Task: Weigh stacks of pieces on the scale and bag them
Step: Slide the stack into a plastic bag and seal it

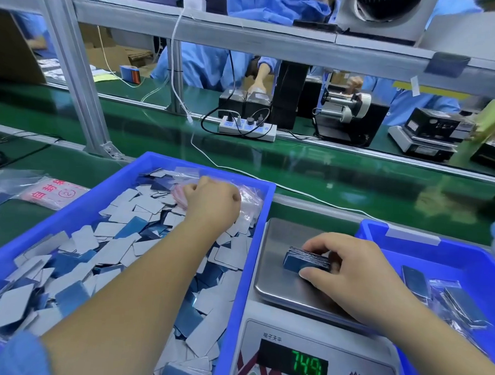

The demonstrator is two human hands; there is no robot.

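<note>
A stack of pieces [307, 260] lies on the steel pan of the scale [282, 276], whose display [309, 368] is lit with a green reading. The stack is pinched from both sides by the right hand [353, 274], thumb on the near side and fingers curled over the far edge. Filled bags [445, 298] are seen in the bin [464, 253] just right of that hand, so some bagging is done. Many loose pieces [118, 252] remain in the tray [249, 258] to its left. There the left hand [211, 202] is curled over clear bags [248, 198]; whether one is gripped cannot be told.
</note>
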